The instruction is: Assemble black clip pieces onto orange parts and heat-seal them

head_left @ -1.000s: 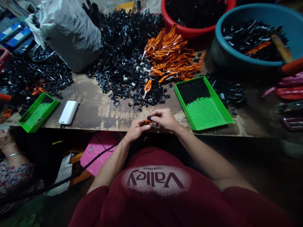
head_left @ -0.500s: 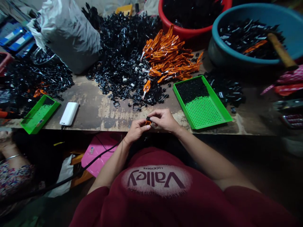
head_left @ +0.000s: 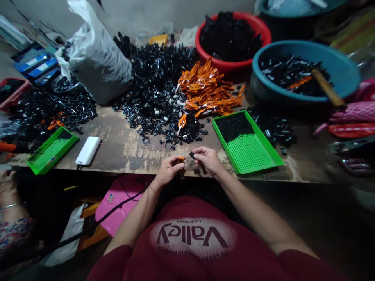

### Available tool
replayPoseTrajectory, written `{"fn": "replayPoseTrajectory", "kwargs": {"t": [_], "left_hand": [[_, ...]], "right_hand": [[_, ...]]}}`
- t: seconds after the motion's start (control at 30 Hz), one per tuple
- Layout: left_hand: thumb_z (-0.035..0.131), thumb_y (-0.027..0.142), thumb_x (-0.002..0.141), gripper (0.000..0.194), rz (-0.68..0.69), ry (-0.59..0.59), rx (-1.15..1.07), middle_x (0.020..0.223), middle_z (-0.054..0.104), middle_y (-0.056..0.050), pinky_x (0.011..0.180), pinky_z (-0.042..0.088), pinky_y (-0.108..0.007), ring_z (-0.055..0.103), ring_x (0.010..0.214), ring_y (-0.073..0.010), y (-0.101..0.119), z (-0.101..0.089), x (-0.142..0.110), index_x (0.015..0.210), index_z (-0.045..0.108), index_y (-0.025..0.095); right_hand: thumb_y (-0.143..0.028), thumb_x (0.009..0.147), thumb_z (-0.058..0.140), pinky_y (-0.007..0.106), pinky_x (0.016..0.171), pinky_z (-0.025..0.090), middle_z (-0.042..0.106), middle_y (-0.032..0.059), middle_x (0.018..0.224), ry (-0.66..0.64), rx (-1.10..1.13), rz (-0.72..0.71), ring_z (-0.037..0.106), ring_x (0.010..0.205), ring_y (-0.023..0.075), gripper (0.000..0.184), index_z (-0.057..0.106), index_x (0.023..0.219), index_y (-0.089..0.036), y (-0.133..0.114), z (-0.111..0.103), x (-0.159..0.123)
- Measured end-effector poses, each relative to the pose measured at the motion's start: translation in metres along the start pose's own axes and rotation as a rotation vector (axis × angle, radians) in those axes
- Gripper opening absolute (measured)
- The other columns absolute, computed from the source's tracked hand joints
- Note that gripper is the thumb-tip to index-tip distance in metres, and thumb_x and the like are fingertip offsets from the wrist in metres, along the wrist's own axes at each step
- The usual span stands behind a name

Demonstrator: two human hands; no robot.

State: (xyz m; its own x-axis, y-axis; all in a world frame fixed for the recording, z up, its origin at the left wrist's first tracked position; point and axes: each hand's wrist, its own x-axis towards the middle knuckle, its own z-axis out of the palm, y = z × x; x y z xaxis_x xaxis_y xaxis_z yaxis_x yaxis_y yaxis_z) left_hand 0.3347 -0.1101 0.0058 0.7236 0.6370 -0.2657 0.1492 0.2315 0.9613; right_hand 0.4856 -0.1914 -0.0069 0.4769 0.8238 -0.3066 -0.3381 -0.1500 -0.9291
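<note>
My left hand [head_left: 169, 169] is closed around a small orange piece [head_left: 181, 159] at the near edge of the wooden table [head_left: 117, 144]. My right hand [head_left: 208, 160] pinches a small black part [head_left: 191, 155] just beside it; the two parts sit a short gap apart. Right behind my hands lies a big heap of black parts [head_left: 155, 89] with a pile of orange clips [head_left: 208, 91] on its right side. A green perforated tray [head_left: 245, 142], partly filled with black bits, lies to the right of my right hand.
A red basin [head_left: 231, 37] and a blue basin [head_left: 304, 72] of black parts stand at the back right. A grey sack [head_left: 96, 58] stands back left. A white power bank [head_left: 88, 150] and a second green tray [head_left: 51, 150] lie left. Another person's arm [head_left: 10, 203] shows at far left.
My hands, joined on one orange-and-black piece before, have drawn slightly apart, orange piece left, black part right. The view has tilted up, showing more of the back.
</note>
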Motion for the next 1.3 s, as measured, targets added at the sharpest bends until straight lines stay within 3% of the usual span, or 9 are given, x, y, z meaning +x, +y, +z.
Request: {"fn": "replayPoseTrajectory", "kwargs": {"t": [0.1, 0.27, 0.4, 0.6, 0.77, 0.9, 1.0, 1.17, 1.3], "left_hand": [[0.070, 0.030, 0.061, 0.030, -0.007, 0.030, 0.097, 0.067, 0.057, 0.002, 0.063, 0.041, -0.023, 0.050, 0.061, -0.0095, -0.005, 0.008, 0.026, 0.085, 0.061, 0.014], [0.067, 0.023, 0.065, 0.012, 0.067, 0.128, 0.666, 0.070, 0.057, -0.001, 0.070, 0.040, -0.028, 0.051, 0.070, -0.0152, 0.001, 0.028, 0.069, 0.073, 0.060, 0.016], [0.067, 0.037, 0.068, 0.022, 0.125, 0.174, 0.976, 0.087, 0.059, -0.010, 0.077, 0.039, -0.033, 0.053, 0.093, -0.0252, 0.018, 0.035, 0.085, 0.073, 0.063, 0.016], [0.054, 0.033, 0.081, 0.022, 0.092, 0.423, 1.205, 0.102, 0.058, -0.009, 0.080, 0.040, -0.030, 0.054, 0.100, -0.0218, 0.050, 0.033, 0.129, 0.097, 0.060, 0.019], [0.058, 0.031, 0.076, 0.027, 0.019, 0.449, 1.282, 0.110, 0.058, -0.014, 0.079, 0.042, -0.034, 0.055, 0.103, -0.0267, 0.058, 0.036, 0.162, 0.100, 0.059, 0.018], [0.058, 0.024, 0.073, 0.018, 0.002, 0.483, 1.141, 0.099, 0.063, -0.013, 0.077, 0.043, -0.033, 0.059, 0.095, -0.0258, 0.060, 0.025, 0.164, 0.089, 0.062, 0.017], [0.058, 0.021, 0.069, 0.013, 0.096, 0.450, 0.799, 0.078, 0.064, -0.007, 0.070, 0.043, -0.030, 0.060, 0.076, -0.0195, 0.063, 0.008, 0.152, 0.079, 0.062, 0.015], [0.059, 0.031, 0.065, 0.024, 0.061, 0.099, -0.009, 0.056, 0.055, 0.001, 0.051, 0.043, -0.026, 0.051, 0.047, -0.0113, 0.060, -0.008, 0.102, 0.079, 0.059, 0.012], [0.066, 0.039, 0.061, 0.039, 0.003, -0.105, -0.271, 0.064, 0.060, -0.002, 0.048, 0.045, -0.028, 0.055, 0.049, -0.0138, 0.050, -0.005, 0.062, 0.087, 0.060, 0.011]], "right_hand": [[-0.032, 0.058, 0.058, 0.022, 0.040, 0.038, 0.053, -0.0012, 0.053, 0.111, -0.190, -0.103, 0.045, 0.043, 0.0108, 0.020, 0.056, 0.070, -0.016, 0.006, -0.011, 0.011], [-0.029, 0.064, 0.047, 0.026, 0.050, 0.040, 0.059, 0.0046, 0.063, 0.299, -0.542, -0.332, 0.050, 0.051, 0.0149, 0.017, 0.058, 0.070, -0.016, 0.015, -0.029, 0.023], [-0.025, 0.069, 0.045, 0.026, 0.053, 0.040, 0.060, 0.0053, 0.064, 0.286, -0.682, -0.376, 0.051, 0.052, 0.0153, 0.018, 0.060, 0.072, -0.016, 0.019, -0.035, 0.023], [-0.020, 0.067, 0.044, 0.022, 0.050, 0.040, 0.058, 0.0023, 0.057, 0.260, -0.704, -0.374, 0.049, 0.047, 0.0130, 0.021, 0.062, 0.073, -0.014, 0.020, -0.037, 0.028], [-0.020, 0.066, 0.045, 0.022, 0.048, 0.040, 0.057, 0.0019, 0.054, 0.255, -0.623, -0.373, 0.049, 0.046, 0.0125, 0.018, 0.062, 0.070, -0.014, 0.021, -0.039, 0.028], [-0.027, 0.063, 0.053, 0.021, 0.042, 0.040, 0.057, 0.0019, 0.056, 0.252, -0.336, -0.278, 0.050, 0.046, 0.0121, 0.014, 0.059, 0.068, -0.015, 0.015, -0.041, 0.027], [-0.031, 0.059, 0.062, 0.019, 0.039, 0.040, 0.054, -0.0010, 0.052, 0.209, -0.056, -0.156, 0.047, 0.042, 0.0099, 0.021, 0.058, 0.071, -0.014, -0.001, -0.039, 0.028], [-0.029, 0.051, 0.071, 0.016, 0.038, 0.041, 0.053, -0.0034, 0.052, 0.112, 0.164, -0.100, 0.047, 0.042, 0.0070, 0.029, 0.058, 0.072, -0.013, -0.034, -0.021, 0.031], [-0.025, 0.048, 0.072, 0.015, 0.035, 0.039, 0.052, -0.0040, 0.052, 0.045, 0.210, -0.079, 0.046, 0.040, 0.0059, 0.028, 0.057, 0.068, -0.013, -0.044, 0.002, 0.030]]}}
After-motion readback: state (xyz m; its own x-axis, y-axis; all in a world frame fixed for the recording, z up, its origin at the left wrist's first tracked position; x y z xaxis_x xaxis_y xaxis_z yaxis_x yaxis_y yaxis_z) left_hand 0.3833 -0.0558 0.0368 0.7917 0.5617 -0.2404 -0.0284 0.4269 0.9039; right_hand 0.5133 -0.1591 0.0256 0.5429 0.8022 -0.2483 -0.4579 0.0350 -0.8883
